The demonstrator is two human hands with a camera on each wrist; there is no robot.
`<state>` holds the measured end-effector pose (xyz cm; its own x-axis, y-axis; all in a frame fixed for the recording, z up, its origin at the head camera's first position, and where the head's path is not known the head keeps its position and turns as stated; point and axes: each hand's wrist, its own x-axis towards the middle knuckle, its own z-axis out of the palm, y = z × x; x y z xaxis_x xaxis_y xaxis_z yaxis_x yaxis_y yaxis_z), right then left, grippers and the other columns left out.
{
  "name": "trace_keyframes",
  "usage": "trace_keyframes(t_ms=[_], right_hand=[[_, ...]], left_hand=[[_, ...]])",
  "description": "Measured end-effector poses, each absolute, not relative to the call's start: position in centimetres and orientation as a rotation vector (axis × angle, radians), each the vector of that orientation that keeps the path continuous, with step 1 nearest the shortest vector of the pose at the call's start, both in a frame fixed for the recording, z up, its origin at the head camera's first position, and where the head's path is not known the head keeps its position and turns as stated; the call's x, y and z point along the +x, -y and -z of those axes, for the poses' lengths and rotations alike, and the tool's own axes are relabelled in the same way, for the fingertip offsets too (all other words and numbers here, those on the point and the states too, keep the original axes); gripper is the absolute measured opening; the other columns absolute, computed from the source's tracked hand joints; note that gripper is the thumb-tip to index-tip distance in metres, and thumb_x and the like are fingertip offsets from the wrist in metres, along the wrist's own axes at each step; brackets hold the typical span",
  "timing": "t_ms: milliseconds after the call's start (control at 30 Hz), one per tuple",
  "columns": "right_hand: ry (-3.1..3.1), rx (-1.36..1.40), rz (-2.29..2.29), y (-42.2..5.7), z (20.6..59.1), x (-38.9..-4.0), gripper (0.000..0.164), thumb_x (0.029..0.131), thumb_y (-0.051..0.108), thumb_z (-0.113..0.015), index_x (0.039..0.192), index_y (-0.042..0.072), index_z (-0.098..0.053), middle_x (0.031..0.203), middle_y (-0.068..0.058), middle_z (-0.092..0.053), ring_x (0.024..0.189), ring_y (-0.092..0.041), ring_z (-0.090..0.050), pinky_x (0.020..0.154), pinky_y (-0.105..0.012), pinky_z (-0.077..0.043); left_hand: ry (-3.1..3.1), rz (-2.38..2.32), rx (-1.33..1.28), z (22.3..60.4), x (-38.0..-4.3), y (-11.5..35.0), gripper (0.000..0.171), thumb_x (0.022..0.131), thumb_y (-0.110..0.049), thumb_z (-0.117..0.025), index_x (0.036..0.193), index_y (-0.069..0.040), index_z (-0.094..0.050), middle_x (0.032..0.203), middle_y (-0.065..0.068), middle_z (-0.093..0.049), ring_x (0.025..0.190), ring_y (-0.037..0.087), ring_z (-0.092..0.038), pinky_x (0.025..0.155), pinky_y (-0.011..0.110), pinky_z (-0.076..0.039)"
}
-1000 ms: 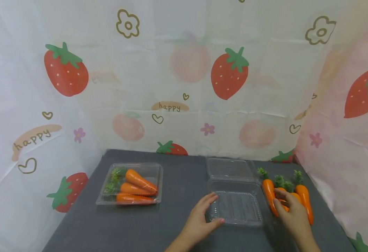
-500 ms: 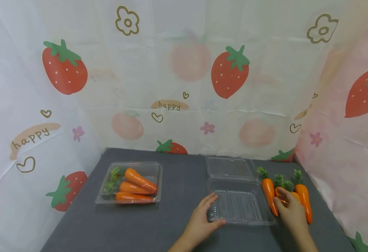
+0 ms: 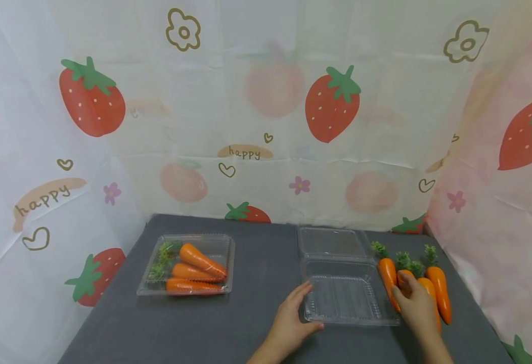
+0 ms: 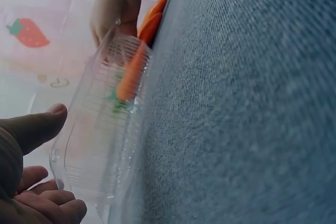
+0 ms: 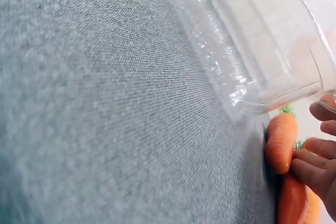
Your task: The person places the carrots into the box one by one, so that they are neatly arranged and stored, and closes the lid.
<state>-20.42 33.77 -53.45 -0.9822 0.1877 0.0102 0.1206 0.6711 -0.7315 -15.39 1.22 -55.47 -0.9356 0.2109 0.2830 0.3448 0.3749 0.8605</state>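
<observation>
In the head view a clear hinged plastic container (image 3: 341, 298) lies with its lid (image 3: 334, 244) folded back. My left hand (image 3: 289, 318) rests at its left side, thumb and fingers spread along the corner. The left wrist view shows the thumb (image 4: 44, 127) straight and apart from the rim, the other fingertips right at it. Right of the container my right hand (image 3: 418, 303) reaches over several orange carrots with green tops, fingers loosely bent. Its fingertips (image 5: 310, 169) are beside one carrot (image 5: 281, 142). The middle carrot (image 3: 402, 274) is partly hidden under this hand.
A closed clear container (image 3: 229, 263) holding several carrots (image 3: 197, 273) stands at the left of the grey table (image 3: 193, 328). A printed strawberry curtain (image 3: 266, 126) hangs round the back and sides. The outermost loose carrot (image 3: 439, 290) lies toward the right table edge.
My right hand has shifted slightly left over the carrots, showing more of the carrot to its right. My left hand stays by the container, almost unmoved.
</observation>
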Motion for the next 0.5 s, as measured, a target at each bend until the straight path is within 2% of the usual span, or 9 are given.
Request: trace_keyframes(t_ms=[167,333,500], right_hand=[[2.779,-0.240,-1.236,-33.4,53.9,-20.8,0.064,0.104,0.027,-0.062,0.152,-0.009,-0.039,0.147,-0.034,-0.049,0.133,-0.047,-0.052,0.104,-0.056,-0.050],[2.761,-0.251,-1.190,-32.9,54.3,-21.1,0.062,0.101,0.019,-0.064,0.151,-0.010,-0.040,0.146,-0.035,-0.049,0.133,-0.049,-0.052,0.105,-0.058,-0.049],[2.757,-0.262,-1.124,-32.4,54.7,-21.4,0.063,0.099,0.015,-0.065,0.150,-0.012,-0.041,0.145,-0.035,-0.050,0.130,-0.050,-0.053,0.104,-0.061,-0.048]], left_hand=[[2.454,1.596,-0.477,55.5,-15.3,-0.8,0.083,0.070,-0.011,-0.093,0.144,-0.005,-0.057,0.149,0.011,-0.057,0.137,0.031,-0.054,0.115,0.042,-0.043],[2.440,1.601,-0.459,55.3,-15.2,-0.2,0.082,0.069,-0.012,-0.093,0.143,-0.002,-0.057,0.146,0.014,-0.059,0.135,0.034,-0.055,0.112,0.044,-0.046],[2.461,1.583,-0.438,55.3,-15.2,0.5,0.083,0.069,-0.012,-0.094,0.143,-0.003,-0.057,0.146,0.012,-0.059,0.136,0.032,-0.055,0.114,0.045,-0.044]])
